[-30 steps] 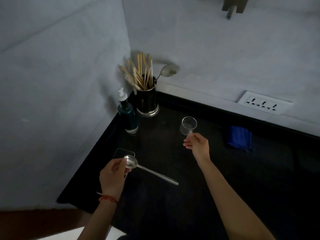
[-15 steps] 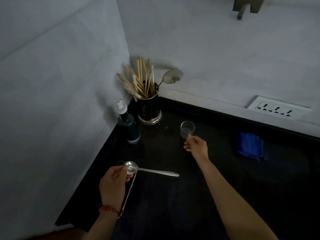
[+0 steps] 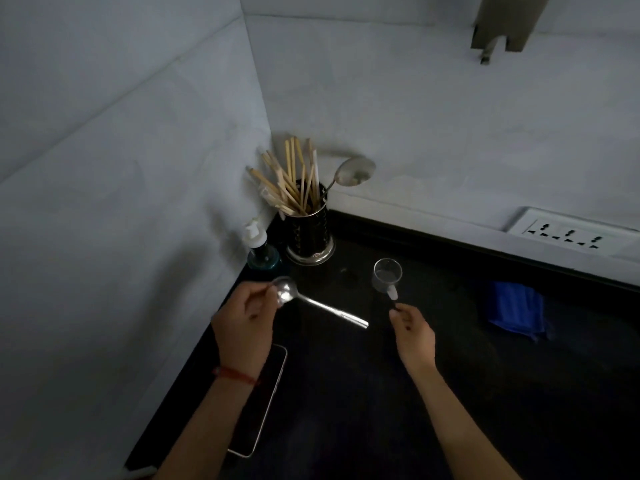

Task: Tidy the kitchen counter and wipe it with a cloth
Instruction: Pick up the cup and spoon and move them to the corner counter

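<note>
My left hand pinches a steel spoon by its bowl, the handle pointing right over the black counter. My right hand holds a small clear measuring cup by its short handle, upright and just above the counter. A folded blue cloth lies on the counter to the right, apart from both hands.
A perforated steel utensil holder with several wooden chopsticks and a spoon stands in the corner. A teal pump bottle is beside it. A phone lies under my left forearm near the counter's left edge. A wall socket is at the back right.
My left hand lifted the spoon up and toward the corner, off the phone. My right hand with the cup stayed near the same spot. The camera moved closer.
</note>
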The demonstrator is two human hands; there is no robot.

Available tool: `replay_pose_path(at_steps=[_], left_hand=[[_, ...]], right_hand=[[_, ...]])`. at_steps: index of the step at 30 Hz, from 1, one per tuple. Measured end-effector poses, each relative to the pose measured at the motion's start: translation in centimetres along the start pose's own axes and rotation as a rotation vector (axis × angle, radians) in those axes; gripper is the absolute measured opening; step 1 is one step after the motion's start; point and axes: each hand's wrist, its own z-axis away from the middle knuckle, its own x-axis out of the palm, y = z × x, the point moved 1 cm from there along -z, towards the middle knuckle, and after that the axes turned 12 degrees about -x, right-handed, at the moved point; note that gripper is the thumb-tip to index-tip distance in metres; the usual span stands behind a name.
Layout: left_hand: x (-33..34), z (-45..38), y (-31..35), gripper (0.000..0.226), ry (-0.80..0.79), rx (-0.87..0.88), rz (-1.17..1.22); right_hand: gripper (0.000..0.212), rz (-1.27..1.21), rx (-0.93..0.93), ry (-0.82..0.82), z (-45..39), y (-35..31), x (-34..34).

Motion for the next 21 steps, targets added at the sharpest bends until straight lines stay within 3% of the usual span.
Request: replay_pose_path(at_steps=[5,8,14,21], left_hand=[[0.9,-2.9,5.5,0.014,0.09,0.473,-0.093],[1.7,-5.0,8.3,0.017,0.086,0.642,-0.143],[3.9,-9.3,12.3,0.021,0.095,0.8,-0.283],[6.3,-13.9,13.4,0.024,0.088,0.732,-0.409]], right_hand=[[0.039,0.253,-0.201,-0.037,2.9,1.4,0.3],[0.04,0.44,-0.335,-0.117,3.7,2.5,0.8],[0.043,0.72,-0.486,-0.154,4.5,3.7,1.1],[0.043,0.763,-0.535,-0.098,4.3,3.7,1.4]])
